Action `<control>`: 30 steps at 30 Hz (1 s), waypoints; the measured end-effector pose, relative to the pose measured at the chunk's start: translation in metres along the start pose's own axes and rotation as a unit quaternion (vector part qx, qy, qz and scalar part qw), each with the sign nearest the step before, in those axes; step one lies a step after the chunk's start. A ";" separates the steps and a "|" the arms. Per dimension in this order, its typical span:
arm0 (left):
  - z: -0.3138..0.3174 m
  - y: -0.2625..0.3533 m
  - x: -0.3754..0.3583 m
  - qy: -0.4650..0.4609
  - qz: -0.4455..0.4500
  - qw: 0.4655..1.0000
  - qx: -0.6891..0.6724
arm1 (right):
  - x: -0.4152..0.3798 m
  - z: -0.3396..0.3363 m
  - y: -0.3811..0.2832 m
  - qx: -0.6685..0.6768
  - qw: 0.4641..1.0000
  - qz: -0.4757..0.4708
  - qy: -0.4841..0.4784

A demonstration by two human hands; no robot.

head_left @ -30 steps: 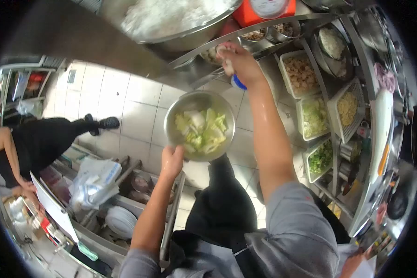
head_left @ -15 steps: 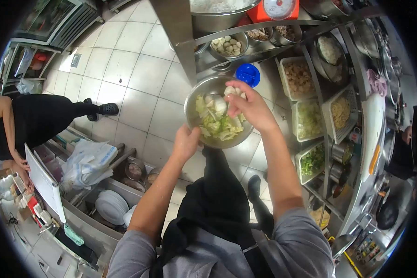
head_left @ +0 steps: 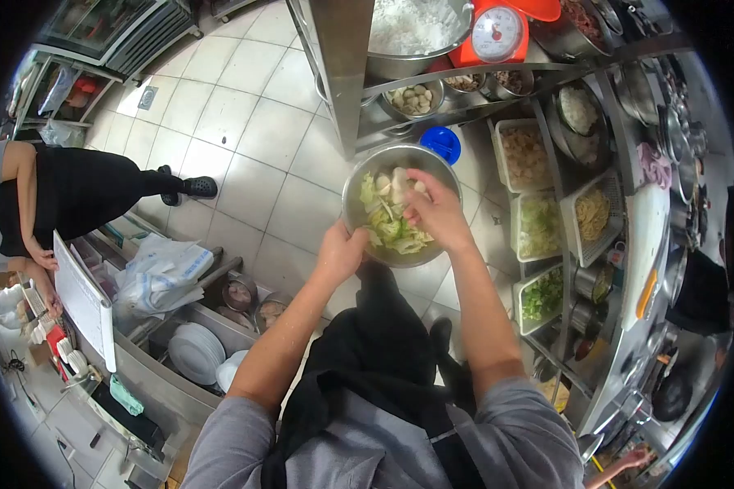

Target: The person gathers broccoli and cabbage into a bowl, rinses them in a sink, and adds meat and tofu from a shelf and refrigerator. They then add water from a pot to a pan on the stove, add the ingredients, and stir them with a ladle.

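Note:
My left hand (head_left: 341,251) grips the near left rim of a round metal bowl (head_left: 353,200), thumb over the edge. Inside lie pale green chopped cabbage leaves (head_left: 400,234) and white rounded food pieces (head_left: 398,186), whose exact kind I cannot make out. My right hand (head_left: 439,213) reaches over the bowl's right side. Its fingers are curled around some of the white pieces just above the cabbage; the fingers partly hide them.
A blue lid (head_left: 441,145) is just beyond the bowl. Food tubs (head_left: 538,226) line the right shelf. A red scale (head_left: 497,34) stands beside a pot of white contents (head_left: 412,37). At left, a person (head_left: 65,200) holds a white board (head_left: 86,301). Stacked plates (head_left: 196,352) sit lower left.
My right hand has lowered the white pieces deeper into the bowl. The bowl and my left hand have shifted slightly right in view. A hand now shows at the lower right edge.

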State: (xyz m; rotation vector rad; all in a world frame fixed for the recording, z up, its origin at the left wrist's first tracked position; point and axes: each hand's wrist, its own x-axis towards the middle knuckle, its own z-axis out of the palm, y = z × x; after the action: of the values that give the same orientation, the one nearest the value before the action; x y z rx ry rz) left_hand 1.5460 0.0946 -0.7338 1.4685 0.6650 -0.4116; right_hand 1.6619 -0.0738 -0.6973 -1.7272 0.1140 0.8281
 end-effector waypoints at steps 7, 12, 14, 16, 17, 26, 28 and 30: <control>0.005 -0.012 0.007 0.017 -0.003 1.000 -0.021 | 0.014 -0.015 -0.017 0.097 0.990 -0.061 0.078; -0.007 -0.025 -0.008 0.022 -0.021 0.999 -0.013 | 0.147 -0.045 -0.026 -0.184 0.934 -0.192 0.237; -0.016 -0.033 -0.021 0.022 -0.034 0.999 -0.020 | 0.142 -0.065 -0.033 -0.255 0.929 -0.143 0.228; -0.031 -0.030 -0.035 0.027 -0.039 0.998 -0.037 | 0.126 -0.088 -0.035 -0.329 0.902 -0.126 0.250; -0.037 -0.023 -0.045 0.029 -0.031 0.998 -0.038 | 0.112 -0.103 -0.021 -0.330 0.910 -0.116 0.221; -0.119 0.000 -0.105 0.233 -0.043 0.965 -0.112 | -0.086 -0.163 0.171 -0.521 0.847 0.092 -0.047; -0.146 -0.009 -0.105 0.242 -0.046 0.963 -0.113 | -0.116 -0.170 0.212 -0.523 0.826 0.169 -0.123; -0.166 -0.010 -0.100 0.276 -0.040 0.952 -0.127 | -0.118 -0.175 0.211 -0.525 0.797 0.222 -0.198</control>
State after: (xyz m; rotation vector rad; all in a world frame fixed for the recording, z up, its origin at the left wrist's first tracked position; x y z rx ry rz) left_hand 1.4376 0.2440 -0.6735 1.3118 1.1796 0.0384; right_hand 1.5545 -0.3380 -0.7841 -2.5373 -0.3028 1.8224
